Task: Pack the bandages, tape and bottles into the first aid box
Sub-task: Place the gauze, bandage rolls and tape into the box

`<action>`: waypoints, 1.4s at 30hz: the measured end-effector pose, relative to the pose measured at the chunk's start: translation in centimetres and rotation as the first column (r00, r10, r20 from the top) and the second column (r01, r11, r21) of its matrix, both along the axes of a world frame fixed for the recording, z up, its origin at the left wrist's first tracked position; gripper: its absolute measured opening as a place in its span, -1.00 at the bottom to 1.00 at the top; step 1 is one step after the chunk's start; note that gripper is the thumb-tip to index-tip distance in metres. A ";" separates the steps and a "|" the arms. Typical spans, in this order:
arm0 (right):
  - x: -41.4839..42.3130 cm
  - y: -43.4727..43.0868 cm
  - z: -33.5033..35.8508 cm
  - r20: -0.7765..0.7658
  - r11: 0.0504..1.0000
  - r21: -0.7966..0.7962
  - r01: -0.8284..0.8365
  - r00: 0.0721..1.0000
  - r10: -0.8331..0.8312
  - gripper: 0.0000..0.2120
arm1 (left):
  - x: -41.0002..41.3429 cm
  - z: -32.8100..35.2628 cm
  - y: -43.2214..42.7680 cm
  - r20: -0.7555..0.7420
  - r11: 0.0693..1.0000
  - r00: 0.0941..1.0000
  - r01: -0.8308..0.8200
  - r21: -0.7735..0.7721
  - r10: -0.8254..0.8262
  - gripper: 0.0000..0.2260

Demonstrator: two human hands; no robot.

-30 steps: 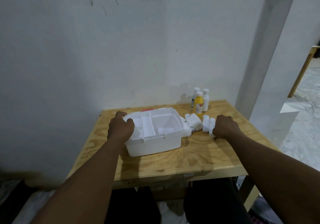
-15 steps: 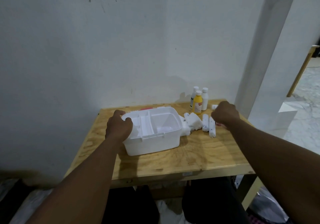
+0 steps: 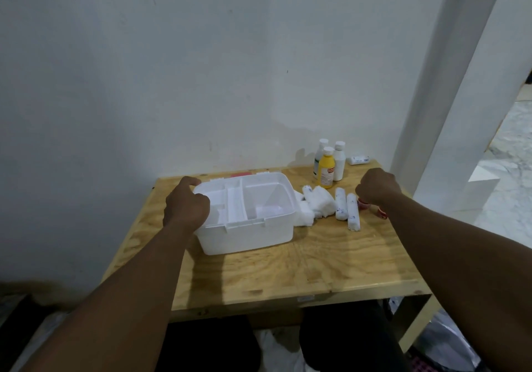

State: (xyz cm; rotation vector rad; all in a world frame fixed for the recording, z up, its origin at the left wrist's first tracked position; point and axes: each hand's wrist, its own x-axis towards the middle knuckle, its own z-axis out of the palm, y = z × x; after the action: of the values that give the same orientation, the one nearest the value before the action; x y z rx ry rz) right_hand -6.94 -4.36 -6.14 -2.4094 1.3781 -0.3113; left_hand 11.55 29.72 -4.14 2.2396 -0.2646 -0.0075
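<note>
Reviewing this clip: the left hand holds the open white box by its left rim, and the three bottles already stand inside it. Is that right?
Not quite. The head view shows the left hand gripping the left rim of the open white box, but the three bottles stand outside it, on the table behind the bandage rolls.

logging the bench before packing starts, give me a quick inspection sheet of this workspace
surface: plywood-topped wooden table
job's things: first aid box open, nothing seen inside; three bottles upright at the back; bandage rolls and gauze pads lying right of the box; lone roll right of the bottles
clutter: small red-and-white items under the right hand, unclear what
hands: left hand grips the box's left rim; right hand curled, hold unclear
cables: nothing seen
surroundings: white wall behind, pillar at right
</note>
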 end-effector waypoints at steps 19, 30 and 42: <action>7.6 -6.6 -1.8 -0.039 0.999 0.007 -0.031 0.999 0.031 -0.34 | 2.0 0.1 -2.3 -0.042 1.000 0.999 -0.014 -0.010 0.014 -0.64; 7.8 -6.9 -2.1 -0.217 0.997 -0.051 -0.061 0.975 0.049 -0.36 | 1.5 0.4 -2.4 -0.012 1.000 1.000 -0.017 0.009 0.017 -0.64; 8.5 -9.1 -2.6 -0.165 0.996 -0.085 -0.028 0.986 0.013 -0.38 | 1.9 0.3 -2.5 0.014 0.998 1.000 -0.023 0.055 0.022 -0.62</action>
State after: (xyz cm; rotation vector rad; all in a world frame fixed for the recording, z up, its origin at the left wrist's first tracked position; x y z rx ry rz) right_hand 1.59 -13.49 -8.71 -2.5690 1.4353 -0.1732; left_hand 13.43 27.21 -3.80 2.2983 -0.2489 0.0125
